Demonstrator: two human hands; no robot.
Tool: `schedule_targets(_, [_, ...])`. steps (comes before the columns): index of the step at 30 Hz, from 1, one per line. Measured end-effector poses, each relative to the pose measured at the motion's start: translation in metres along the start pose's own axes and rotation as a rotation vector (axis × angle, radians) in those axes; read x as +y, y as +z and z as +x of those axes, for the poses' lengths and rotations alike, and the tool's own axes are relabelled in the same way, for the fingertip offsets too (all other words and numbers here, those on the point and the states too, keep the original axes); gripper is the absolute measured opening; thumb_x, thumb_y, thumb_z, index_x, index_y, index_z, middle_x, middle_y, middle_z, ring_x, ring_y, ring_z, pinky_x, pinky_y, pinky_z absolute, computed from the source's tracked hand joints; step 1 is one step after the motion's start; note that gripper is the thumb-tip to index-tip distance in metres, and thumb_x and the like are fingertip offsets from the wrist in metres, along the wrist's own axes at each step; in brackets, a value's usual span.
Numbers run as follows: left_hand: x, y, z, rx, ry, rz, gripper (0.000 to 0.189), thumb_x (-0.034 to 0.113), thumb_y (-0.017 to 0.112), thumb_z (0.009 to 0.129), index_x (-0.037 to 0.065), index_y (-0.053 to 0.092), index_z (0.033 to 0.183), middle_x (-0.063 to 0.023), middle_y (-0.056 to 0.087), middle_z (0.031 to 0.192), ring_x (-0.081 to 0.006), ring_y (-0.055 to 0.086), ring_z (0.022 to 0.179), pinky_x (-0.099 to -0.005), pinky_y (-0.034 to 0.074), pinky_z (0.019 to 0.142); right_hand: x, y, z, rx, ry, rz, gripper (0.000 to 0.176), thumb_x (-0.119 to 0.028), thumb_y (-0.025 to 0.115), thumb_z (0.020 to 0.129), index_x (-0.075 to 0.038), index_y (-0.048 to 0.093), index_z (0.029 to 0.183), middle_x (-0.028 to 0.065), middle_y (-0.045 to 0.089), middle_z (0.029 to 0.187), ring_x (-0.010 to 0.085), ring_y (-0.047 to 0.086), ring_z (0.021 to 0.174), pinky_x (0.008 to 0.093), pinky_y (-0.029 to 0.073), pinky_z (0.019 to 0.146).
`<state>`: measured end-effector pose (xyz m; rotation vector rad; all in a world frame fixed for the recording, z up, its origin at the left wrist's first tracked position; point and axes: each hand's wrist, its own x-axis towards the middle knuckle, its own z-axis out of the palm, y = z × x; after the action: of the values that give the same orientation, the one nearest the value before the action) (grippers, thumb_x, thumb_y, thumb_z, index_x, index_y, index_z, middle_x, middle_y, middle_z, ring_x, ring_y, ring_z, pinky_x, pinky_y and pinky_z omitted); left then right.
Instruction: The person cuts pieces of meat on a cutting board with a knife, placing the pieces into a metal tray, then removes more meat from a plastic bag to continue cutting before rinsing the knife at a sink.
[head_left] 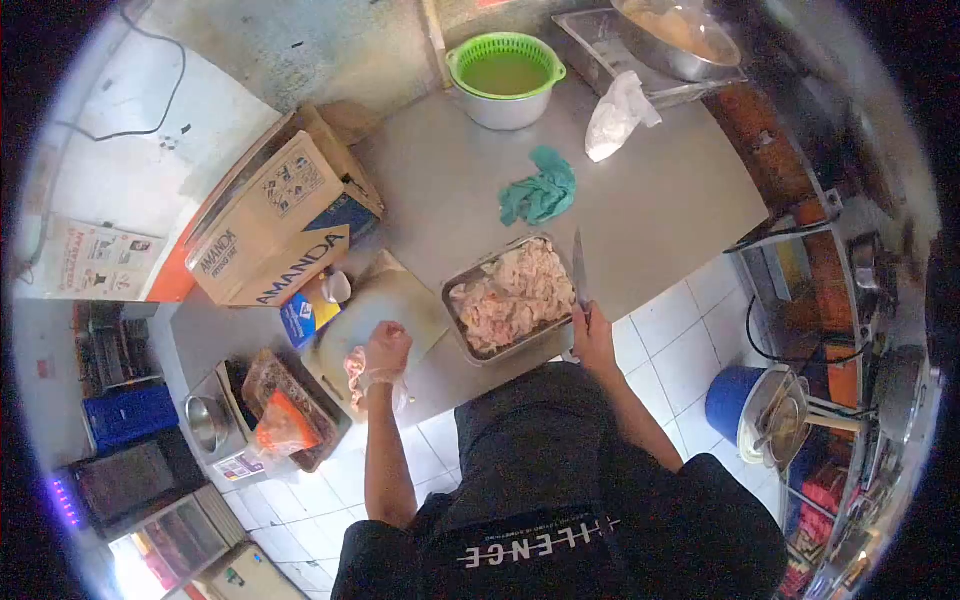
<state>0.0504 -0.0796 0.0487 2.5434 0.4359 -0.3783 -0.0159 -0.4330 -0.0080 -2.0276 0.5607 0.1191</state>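
My right hand [593,340] is wrapped round the handle of a knife [579,268], its blade pointing away from me beside the tray. The metal tray [462,342] holds a heap of cut raw meat [515,290]. To the left, my left hand [388,350], which seems to wear a clear plastic glove, is held closed above the cutting board [405,290]. Whether anything is inside its fingers is hidden. Pinkish raw meat pieces [355,372] lie on the board just left of that hand.
A crumpled green cloth [540,188], a white plastic bag [617,118] and a green colander in a white bowl [505,78] stand farther back. Cardboard boxes [270,220] are at the left. A brown tray with an orange bag [287,425] sits near left; a blue bucket [732,400] stands right.
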Motion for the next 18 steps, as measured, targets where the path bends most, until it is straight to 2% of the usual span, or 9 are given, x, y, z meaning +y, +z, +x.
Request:
schedule_targets(3, [-0.010, 0.031, 0.000, 0.022, 0.181, -0.285, 0.020, 0.022, 0.063, 0.080, 0.008, 0.066, 0.094, -0.0175, 0.068, 0.088, -0.0307, 0.067, 0.086, -0.0377, 0.052, 0.078, 0.004, 0.000, 0.000, 0.011, 0.006, 0.040, 0.035, -0.033, 0.050, 0.097, 0.002, 0.053, 0.101, 0.0258, 0.064, 0.077, 0.0451, 0.063, 0.075, 0.0494, 0.047, 0.063])
schedule_targets(5, [0.013, 0.047, -0.009, 0.110, 0.380, -0.311, 0.019, 0.022, 0.064, 0.082, 0.008, 0.066, 0.094, -0.0170, 0.068, 0.089, -0.0318, 0.067, 0.085, -0.0393, 0.052, 0.078, 0.005, 0.001, 0.000, 0.004, -0.022, 0.044, 0.037, -0.035, 0.050, 0.097, 0.002, 0.053, 0.103, 0.0264, 0.064, 0.079, 0.0455, 0.063, 0.076, 0.0498, 0.047, 0.064])
schedule_targets(7, [0.047, 0.058, -0.019, 0.035, 0.445, -0.216, 0.022, 0.023, 0.064, 0.081, 0.008, 0.066, 0.097, -0.0176, 0.067, 0.092, -0.0329, 0.066, 0.087, -0.0416, 0.052, 0.078, 0.013, 0.009, 0.004, -0.002, -0.050, 0.006, 0.039, -0.035, 0.049, 0.097, 0.002, 0.053, 0.105, 0.0274, 0.064, 0.081, 0.0462, 0.063, 0.078, 0.0509, 0.048, 0.065])
schedule_targets(9, [0.073, 0.078, -0.020, -0.296, 0.333, 0.199, 0.028, 0.028, 0.063, 0.084, 0.009, 0.065, 0.104, -0.0169, 0.065, 0.104, -0.0340, 0.064, 0.094, -0.0449, 0.050, 0.079, 0.012, 0.011, 0.005, -0.020, -0.059, -0.016, 0.040, -0.036, 0.049, 0.097, 0.002, 0.052, 0.108, 0.0282, 0.064, 0.083, 0.0472, 0.063, 0.080, 0.0522, 0.048, 0.067])
schedule_targets(11, [0.093, 0.094, -0.037, 0.002, 0.401, 0.310, 0.029, 0.032, 0.060, 0.085, 0.011, 0.066, 0.103, -0.0152, 0.065, 0.102, -0.0346, 0.064, 0.094, -0.0474, 0.049, 0.079, -0.001, 0.009, 0.006, -0.048, -0.051, -0.023, 0.042, -0.037, 0.048, 0.097, 0.002, 0.051, 0.112, 0.0290, 0.064, 0.085, 0.0483, 0.062, 0.082, 0.0535, 0.047, 0.069])
schedule_targets(12, [0.099, 0.098, -0.039, 0.152, 0.438, 0.363, 0.029, 0.034, 0.058, 0.086, 0.012, 0.066, 0.103, -0.0144, 0.066, 0.101, -0.0349, 0.064, 0.094, -0.0486, 0.049, 0.079, -0.005, 0.010, 0.008, -0.015, -0.111, -0.013, 0.042, -0.038, 0.048, 0.097, 0.002, 0.051, 0.113, 0.0291, 0.064, 0.085, 0.0487, 0.062, 0.082, 0.0537, 0.047, 0.069])
schedule_targets(14, [0.095, 0.116, -0.024, 0.183, 0.556, 0.279, 0.031, 0.037, 0.057, 0.086, 0.014, 0.066, 0.104, -0.0122, 0.066, 0.101, -0.0341, 0.064, 0.093, -0.0490, 0.049, 0.078, -0.008, 0.009, 0.005, 0.052, -0.214, -0.001, 0.043, -0.038, 0.049, 0.097, 0.001, 0.050, 0.115, 0.0294, 0.064, 0.084, 0.0494, 0.061, 0.081, 0.0542, 0.047, 0.069])
schedule_targets(16, [0.106, 0.113, -0.019, 0.088, 0.567, 0.353, 0.032, 0.039, 0.055, 0.087, 0.014, 0.065, 0.106, -0.0117, 0.066, 0.100, -0.0336, 0.064, 0.092, -0.0494, 0.049, 0.077, -0.006, 0.006, 0.003, 0.012, -0.099, -0.043, 0.042, -0.038, 0.049, 0.097, 0.000, 0.051, 0.113, 0.0292, 0.063, 0.082, 0.0497, 0.060, 0.080, 0.0543, 0.046, 0.068])
schedule_targets(18, [0.119, 0.099, -0.020, -0.125, 0.471, 0.586, 0.033, 0.038, 0.055, 0.088, 0.014, 0.063, 0.109, -0.0127, 0.066, 0.100, -0.0334, 0.064, 0.091, -0.0496, 0.049, 0.077, -0.006, 0.004, 0.003, 0.001, -0.056, -0.080, 0.041, -0.038, 0.050, 0.097, 0.000, 0.051, 0.110, 0.0285, 0.063, 0.079, 0.0495, 0.060, 0.078, 0.0544, 0.046, 0.067])
